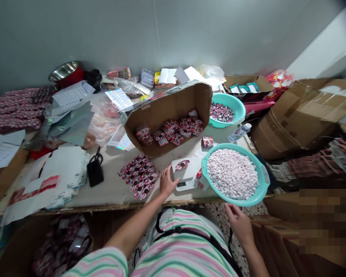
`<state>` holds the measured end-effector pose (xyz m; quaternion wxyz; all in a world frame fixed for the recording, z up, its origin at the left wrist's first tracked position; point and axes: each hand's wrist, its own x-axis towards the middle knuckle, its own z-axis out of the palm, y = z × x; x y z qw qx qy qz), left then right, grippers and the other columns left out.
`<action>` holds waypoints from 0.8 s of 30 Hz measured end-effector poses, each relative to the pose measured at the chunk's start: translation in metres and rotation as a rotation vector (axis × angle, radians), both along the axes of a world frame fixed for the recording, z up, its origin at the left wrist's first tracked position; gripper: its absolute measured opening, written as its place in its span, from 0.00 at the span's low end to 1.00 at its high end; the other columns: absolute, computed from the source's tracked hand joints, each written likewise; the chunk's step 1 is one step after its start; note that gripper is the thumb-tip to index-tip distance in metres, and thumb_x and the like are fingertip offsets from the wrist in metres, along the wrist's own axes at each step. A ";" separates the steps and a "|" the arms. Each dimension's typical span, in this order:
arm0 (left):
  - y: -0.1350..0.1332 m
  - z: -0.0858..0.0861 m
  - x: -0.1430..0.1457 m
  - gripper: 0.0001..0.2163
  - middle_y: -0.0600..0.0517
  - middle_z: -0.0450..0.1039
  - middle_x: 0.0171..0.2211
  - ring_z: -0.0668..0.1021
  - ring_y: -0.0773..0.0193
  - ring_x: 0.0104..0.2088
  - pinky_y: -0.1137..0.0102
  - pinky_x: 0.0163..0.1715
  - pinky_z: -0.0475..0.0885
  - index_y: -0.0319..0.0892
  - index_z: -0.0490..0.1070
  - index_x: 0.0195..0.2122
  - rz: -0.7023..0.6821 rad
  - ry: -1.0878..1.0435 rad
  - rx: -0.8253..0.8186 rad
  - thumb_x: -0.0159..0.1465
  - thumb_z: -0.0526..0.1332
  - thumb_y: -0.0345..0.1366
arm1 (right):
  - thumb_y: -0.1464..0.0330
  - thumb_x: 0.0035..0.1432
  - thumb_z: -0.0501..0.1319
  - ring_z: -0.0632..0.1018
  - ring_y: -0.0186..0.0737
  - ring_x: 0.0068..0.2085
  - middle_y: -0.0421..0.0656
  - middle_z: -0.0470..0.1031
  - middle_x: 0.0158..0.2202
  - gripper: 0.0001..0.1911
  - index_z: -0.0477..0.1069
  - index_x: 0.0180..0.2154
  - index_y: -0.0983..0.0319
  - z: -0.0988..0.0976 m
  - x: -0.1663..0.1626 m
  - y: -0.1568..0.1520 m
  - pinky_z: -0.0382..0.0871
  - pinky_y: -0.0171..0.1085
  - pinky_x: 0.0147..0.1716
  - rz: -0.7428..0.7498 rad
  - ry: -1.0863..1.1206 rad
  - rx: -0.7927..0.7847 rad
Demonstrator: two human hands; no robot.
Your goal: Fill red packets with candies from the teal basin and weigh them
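Observation:
My left hand (pixel 168 182) lies open at the left side of a small white kitchen scale (pixel 187 175), its fingers stretched along the edge and the thumb by the front. One oval red-and-white printed container (pixel 182 165) rests on the scale. Left of that hand, several similar open oval containers (pixel 140 177) stand in a tight group. A turquoise basin (pixel 264 184) on the right holds many small whitish-pink pieces (pixel 233 173) that look like candies. Just below its front rim is my right hand (pixel 238 221), fingers bent together; anything in them is too small to make out.
Behind the scale, a cardboard box (pixel 164 111) lies tipped toward me with small printed packs inside. Another turquoise basin (pixel 240 111) holds small round pieces. A bottle (pixel 240 132), a black device (pixel 95 172) and stacked white cards (pixel 66 169) lie about. Large cartons (pixel 291 115) stand right.

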<state>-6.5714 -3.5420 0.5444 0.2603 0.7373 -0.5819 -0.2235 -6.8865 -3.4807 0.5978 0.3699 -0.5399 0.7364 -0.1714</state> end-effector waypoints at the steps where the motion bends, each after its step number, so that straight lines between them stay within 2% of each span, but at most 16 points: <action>1: 0.015 -0.002 0.003 0.32 0.44 0.63 0.55 0.66 0.55 0.56 0.61 0.57 0.60 0.42 0.52 0.59 0.018 0.003 0.007 0.56 0.63 0.40 | 0.47 0.54 0.50 0.75 0.45 0.35 0.47 0.77 0.33 0.24 0.71 0.33 0.59 0.004 -0.002 -0.007 0.64 0.36 0.36 -0.014 0.020 -0.049; 4: 0.059 -0.011 0.011 0.21 0.44 0.67 0.51 0.68 0.57 0.53 0.62 0.54 0.62 0.42 0.59 0.54 0.040 0.014 0.090 0.61 0.58 0.41 | 0.48 0.54 0.50 0.75 0.44 0.36 0.47 0.76 0.34 0.24 0.71 0.34 0.60 0.010 -0.010 -0.032 0.62 0.35 0.36 -0.044 0.099 -0.140; 6: 0.083 -0.016 0.016 0.12 0.47 0.71 0.44 0.71 0.59 0.48 0.65 0.50 0.64 0.41 0.66 0.45 0.028 0.019 0.214 0.63 0.53 0.41 | 0.49 0.53 0.51 0.74 0.44 0.35 0.47 0.76 0.33 0.23 0.72 0.33 0.59 0.007 -0.015 -0.047 0.61 0.35 0.34 -0.044 0.162 -0.160; 9: 0.107 -0.023 0.021 0.13 0.51 0.72 0.29 0.73 0.63 0.34 0.70 0.36 0.64 0.41 0.68 0.29 0.015 0.042 0.384 0.65 0.50 0.40 | 0.49 0.53 0.50 0.73 0.43 0.32 0.46 0.75 0.30 0.22 0.71 0.30 0.60 -0.007 -0.020 -0.065 0.59 0.35 0.31 -0.039 0.210 -0.151; 12: 0.114 -0.029 0.025 0.15 0.54 0.67 0.20 0.69 0.67 0.25 0.72 0.27 0.58 0.40 0.66 0.23 0.026 0.060 0.447 0.64 0.51 0.40 | 0.49 0.53 0.48 0.71 0.43 0.30 0.46 0.73 0.26 0.23 0.69 0.26 0.60 -0.028 -0.022 -0.072 0.57 0.36 0.29 -0.062 0.203 -0.118; 17: 0.112 -0.038 0.027 0.13 0.54 0.68 0.21 0.68 0.68 0.24 0.72 0.26 0.55 0.41 0.66 0.22 0.032 0.069 0.468 0.62 0.54 0.40 | 0.50 0.55 0.47 0.66 0.40 0.26 0.47 0.73 0.25 0.24 0.70 0.25 0.60 -0.057 -0.017 -0.066 0.52 0.36 0.26 -0.058 0.296 -0.115; 24: 0.113 -0.035 0.026 0.11 0.53 0.69 0.21 0.70 0.66 0.24 0.71 0.25 0.57 0.41 0.66 0.22 -0.002 0.062 0.439 0.60 0.56 0.38 | 0.52 0.58 0.48 0.62 0.37 0.23 0.47 0.73 0.26 0.23 0.73 0.29 0.59 -0.071 -0.015 -0.061 0.47 0.36 0.24 -0.062 0.381 -0.168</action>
